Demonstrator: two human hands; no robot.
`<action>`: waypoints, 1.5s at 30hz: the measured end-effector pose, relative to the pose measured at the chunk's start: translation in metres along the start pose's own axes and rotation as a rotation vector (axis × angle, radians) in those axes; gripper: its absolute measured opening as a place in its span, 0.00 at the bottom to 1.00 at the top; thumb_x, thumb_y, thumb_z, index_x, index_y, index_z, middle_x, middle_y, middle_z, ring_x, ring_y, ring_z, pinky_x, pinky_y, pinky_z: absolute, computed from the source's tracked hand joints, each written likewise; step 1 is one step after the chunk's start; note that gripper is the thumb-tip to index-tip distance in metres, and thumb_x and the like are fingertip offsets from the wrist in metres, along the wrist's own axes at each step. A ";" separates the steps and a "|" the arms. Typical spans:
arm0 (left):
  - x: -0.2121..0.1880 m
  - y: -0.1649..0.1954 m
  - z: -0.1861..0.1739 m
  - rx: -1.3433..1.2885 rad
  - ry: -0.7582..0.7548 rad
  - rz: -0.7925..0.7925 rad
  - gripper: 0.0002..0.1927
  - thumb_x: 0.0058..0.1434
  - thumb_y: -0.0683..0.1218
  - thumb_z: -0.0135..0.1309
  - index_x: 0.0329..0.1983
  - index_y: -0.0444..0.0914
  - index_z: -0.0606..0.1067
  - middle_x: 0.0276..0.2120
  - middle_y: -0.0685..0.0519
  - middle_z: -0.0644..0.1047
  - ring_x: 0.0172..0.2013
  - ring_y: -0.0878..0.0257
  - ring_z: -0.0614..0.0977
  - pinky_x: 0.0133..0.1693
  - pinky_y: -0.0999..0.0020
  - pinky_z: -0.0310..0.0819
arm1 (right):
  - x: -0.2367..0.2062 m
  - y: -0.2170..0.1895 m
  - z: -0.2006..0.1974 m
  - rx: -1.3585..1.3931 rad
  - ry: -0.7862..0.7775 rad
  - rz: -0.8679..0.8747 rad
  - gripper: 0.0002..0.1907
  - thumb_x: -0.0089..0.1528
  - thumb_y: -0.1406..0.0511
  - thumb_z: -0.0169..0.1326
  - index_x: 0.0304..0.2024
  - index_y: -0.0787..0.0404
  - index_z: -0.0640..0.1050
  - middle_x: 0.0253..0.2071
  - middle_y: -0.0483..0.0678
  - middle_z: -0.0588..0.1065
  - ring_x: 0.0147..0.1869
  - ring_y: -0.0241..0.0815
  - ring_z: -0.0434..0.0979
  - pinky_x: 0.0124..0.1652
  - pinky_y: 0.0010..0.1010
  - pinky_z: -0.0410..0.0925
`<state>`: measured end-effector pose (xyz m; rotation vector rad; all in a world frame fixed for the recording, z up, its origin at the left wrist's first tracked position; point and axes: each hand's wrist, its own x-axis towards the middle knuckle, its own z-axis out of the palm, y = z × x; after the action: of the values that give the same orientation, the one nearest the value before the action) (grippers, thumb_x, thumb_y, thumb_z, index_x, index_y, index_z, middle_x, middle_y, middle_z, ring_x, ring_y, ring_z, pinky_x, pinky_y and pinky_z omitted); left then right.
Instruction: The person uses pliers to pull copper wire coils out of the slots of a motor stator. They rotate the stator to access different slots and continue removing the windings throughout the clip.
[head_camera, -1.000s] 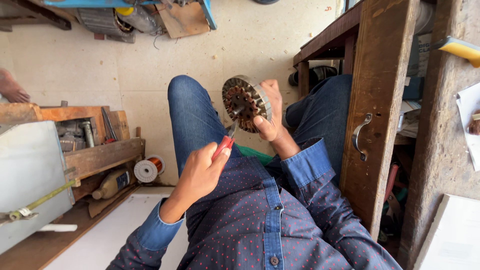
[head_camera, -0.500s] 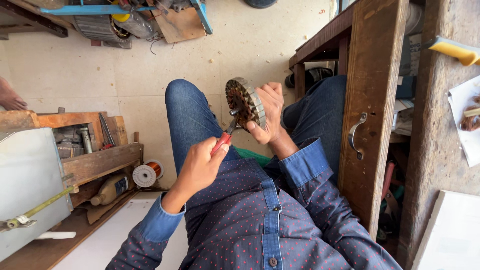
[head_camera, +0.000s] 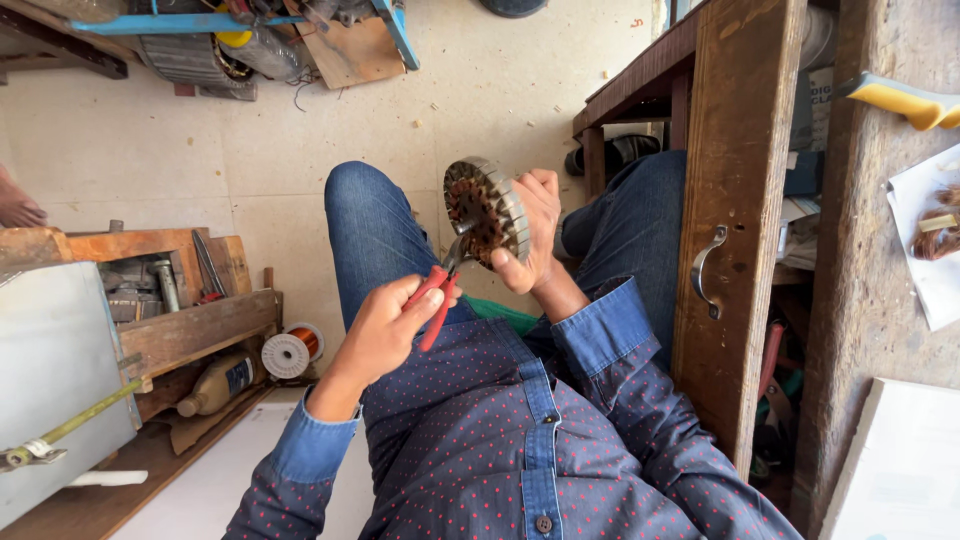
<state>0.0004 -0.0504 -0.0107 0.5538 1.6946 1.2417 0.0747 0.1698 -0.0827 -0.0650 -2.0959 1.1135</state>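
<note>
Here my left grip (head_camera: 385, 325) is clamped on red-handled pliers (head_camera: 438, 297), tips in the round motor stator (head_camera: 487, 212); my right grip (head_camera: 532, 235) is clamped around that stator.

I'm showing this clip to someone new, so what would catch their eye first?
Probably the round, rusty motor core held up in the right hand at the middle of the view. Next, the red-handled pliers in the left hand, nose against the core. A copper wire spool lies on the floor at left.
</note>
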 end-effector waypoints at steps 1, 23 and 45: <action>0.000 -0.003 0.001 0.009 0.008 0.043 0.16 0.72 0.49 0.49 0.50 0.32 0.79 0.36 0.50 0.83 0.37 0.66 0.81 0.41 0.68 0.75 | -0.001 0.000 0.001 0.030 0.020 0.038 0.35 0.60 0.41 0.41 0.42 0.67 0.76 0.33 0.52 0.70 0.37 0.49 0.62 0.49 0.42 0.56; 0.002 -0.023 0.022 0.403 0.216 0.470 0.11 0.71 0.44 0.51 0.50 0.32 0.74 0.45 0.44 0.82 0.48 0.50 0.82 0.51 0.59 0.74 | -0.058 0.017 0.038 1.319 0.351 0.657 0.43 0.61 0.51 0.51 0.72 0.70 0.60 0.66 0.63 0.68 0.68 0.58 0.71 0.68 0.50 0.66; -0.007 0.022 -0.011 0.130 0.085 -0.023 0.18 0.70 0.52 0.47 0.48 0.33 0.78 0.33 0.55 0.81 0.33 0.70 0.78 0.37 0.69 0.73 | -0.055 0.057 0.034 1.333 0.496 0.902 0.31 0.68 0.52 0.45 0.62 0.71 0.70 0.58 0.59 0.75 0.59 0.53 0.76 0.62 0.45 0.68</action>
<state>-0.0093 -0.0525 0.0122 0.5636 1.8579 1.1590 0.0762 0.1609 -0.1684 -0.5885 -0.5285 2.4703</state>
